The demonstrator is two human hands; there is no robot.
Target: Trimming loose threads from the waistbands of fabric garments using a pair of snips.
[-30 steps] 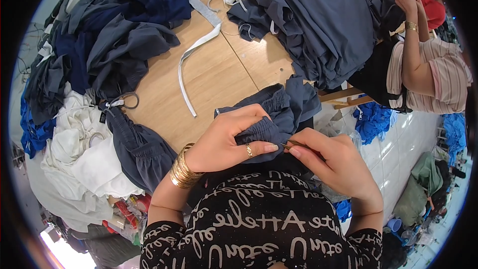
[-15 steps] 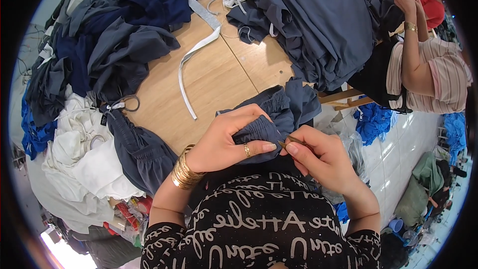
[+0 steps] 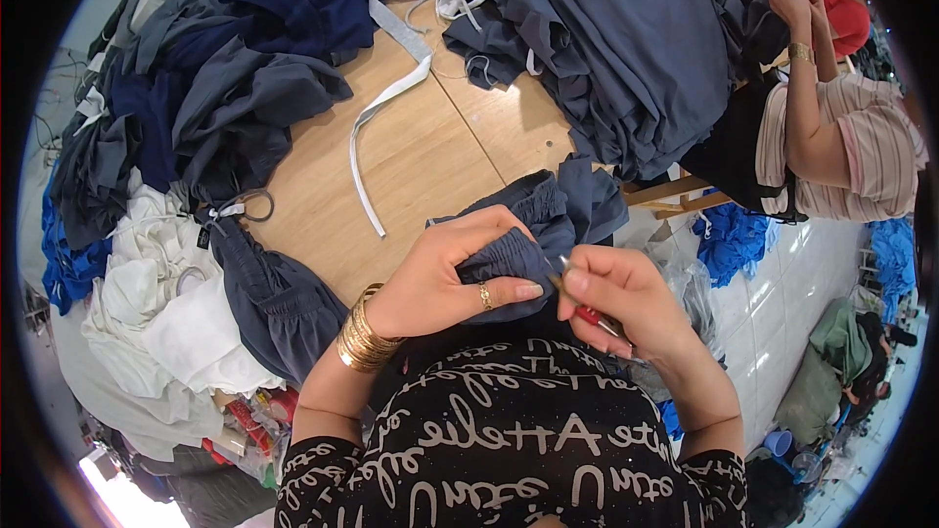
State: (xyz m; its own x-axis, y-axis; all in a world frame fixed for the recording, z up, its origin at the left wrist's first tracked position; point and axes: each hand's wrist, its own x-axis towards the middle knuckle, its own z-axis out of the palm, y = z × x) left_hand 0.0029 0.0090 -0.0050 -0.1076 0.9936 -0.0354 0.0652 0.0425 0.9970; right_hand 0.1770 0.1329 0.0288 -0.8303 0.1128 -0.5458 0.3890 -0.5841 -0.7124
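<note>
My left hand (image 3: 445, 269) pinches the gathered elastic waistband (image 3: 501, 262) of a dark grey garment (image 3: 587, 200), with the thumb along its near side. My right hand (image 3: 621, 293) is closed around small thread snips (image 3: 597, 318). Metal and a bit of red show at its fingers, and the slim blades poke out beside the waistband, slightly blurred. Whether the tips touch the cloth, I cannot tell. The rest of the garment bunches up beyond my hands at the table's near edge.
The wooden table (image 3: 323, 186) carries a white strip (image 3: 367, 137) and heaps of dark grey (image 3: 626, 49) and navy clothes (image 3: 303, 0). White cloth (image 3: 186, 323) piles up at the left. At the right another person in a striped top (image 3: 841, 147) handles dark fabric. Blue cloth (image 3: 729, 240) lies on the floor.
My right hand has turned and drawn slightly back, so the snips' red and metal parts show more. My left hand stays on the waistband.
</note>
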